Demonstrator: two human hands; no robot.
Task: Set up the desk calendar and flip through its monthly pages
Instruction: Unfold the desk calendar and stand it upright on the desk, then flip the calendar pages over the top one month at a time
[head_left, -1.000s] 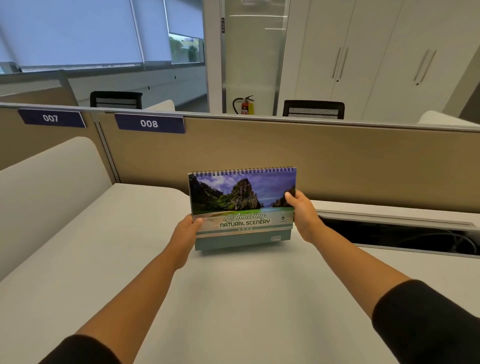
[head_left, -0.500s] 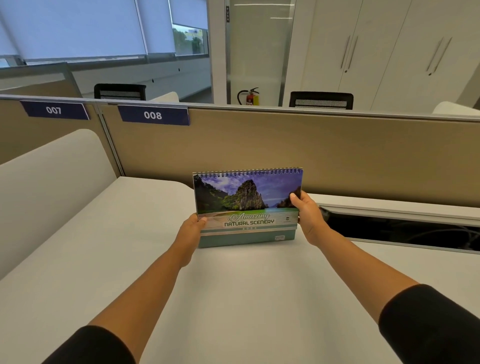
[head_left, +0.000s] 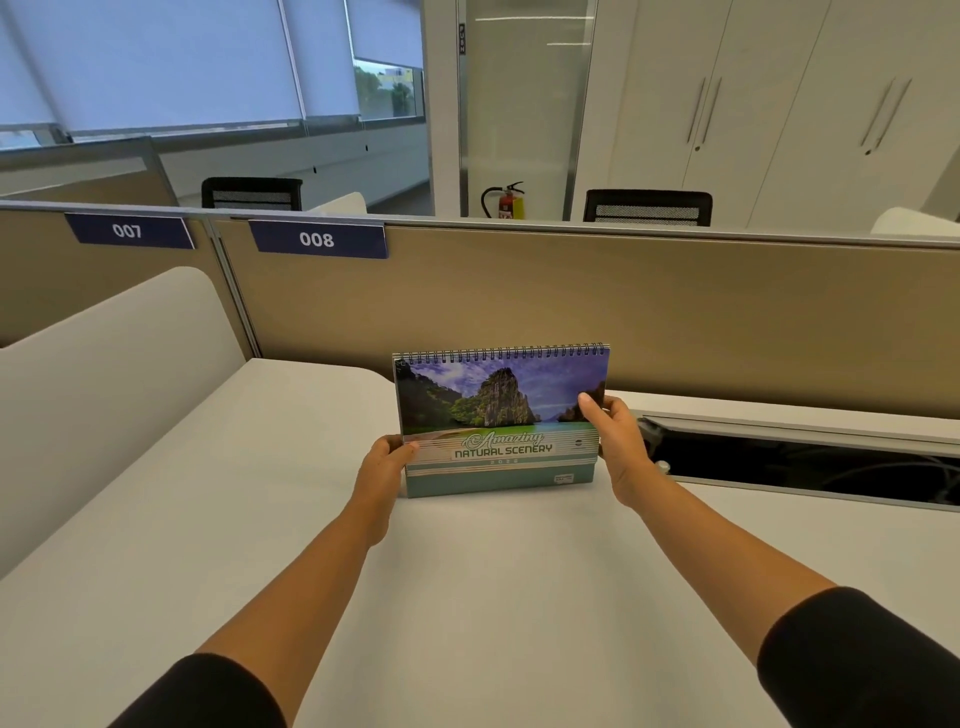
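Head view: the desk calendar (head_left: 501, 421) stands upright on the white desk (head_left: 467, 597), near the beige partition (head_left: 623, 312), cover page facing the person. The left hand (head_left: 382, 470) pinches its lower left edge; the right hand (head_left: 615, 441) pinches its right edge, thumb on the cover. Seat the base flat and square before releasing. Then lift the cover by a lower corner and turn it over the spiral binding (head_left: 501, 354), steadying the base.

White tabletop (head_left: 493, 597) bearing an upright spiral-bound calendar (head_left: 498, 421) near its far edge; an open cable trough (head_left: 810, 467) is recessed at far right
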